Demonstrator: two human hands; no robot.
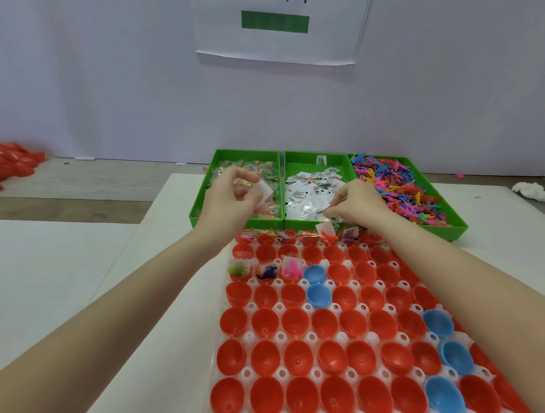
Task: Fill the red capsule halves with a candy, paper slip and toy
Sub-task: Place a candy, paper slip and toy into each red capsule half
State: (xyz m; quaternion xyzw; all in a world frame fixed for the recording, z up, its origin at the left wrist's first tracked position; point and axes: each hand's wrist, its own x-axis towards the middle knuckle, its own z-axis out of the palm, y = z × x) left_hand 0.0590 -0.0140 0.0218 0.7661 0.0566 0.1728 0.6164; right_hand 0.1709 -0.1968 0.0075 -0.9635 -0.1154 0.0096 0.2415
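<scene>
left arm: reaches forward from the lower left, the left hand (234,192) raised over the near edge of the candy bin (203,190)
right arm: comes in from the lower right, the right hand (357,202) low over the near end of the paper slip bin (298,163)
bins: three green ones side by side — candies, paper slips (309,192), toys (400,187), left to right
capsule tray (312,337): white, seated with red capsule halves (297,319) too many to count, plus six blue halves (319,295) in view; most are bare, a few in the far rows already hold candy, a slip or a toy
left hand: fingers curled, pinching a white slip (263,189) between thumb and fingertips
right hand: fingers bent down, pinching a slip at the bin's near edge — just beyond the tray's far row
</scene>
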